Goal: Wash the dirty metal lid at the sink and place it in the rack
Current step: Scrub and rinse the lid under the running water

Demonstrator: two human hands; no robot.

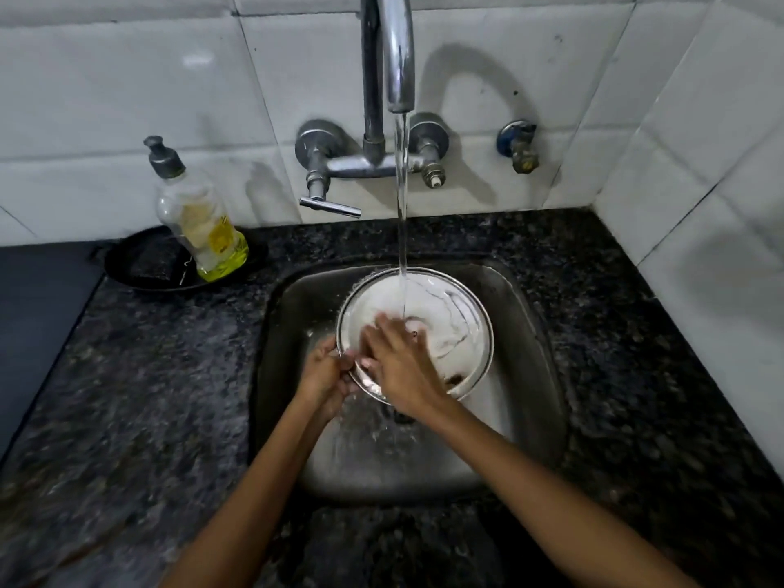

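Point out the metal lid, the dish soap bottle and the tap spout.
metal lid (449,309): head view, on its wet inner face, right of the stream.
dish soap bottle (199,222): head view, on its clear body above the yellow liquid.
tap spout (401,57): head view, on the downward curved pipe.

A corner is formed by two walls (530,57) clad in white tiles with dark grout lines. The dark speckled stone surface (127,375) is laid up against them. The tiles are lit brightly enough that a curved shadow (466,78) is cast on them.
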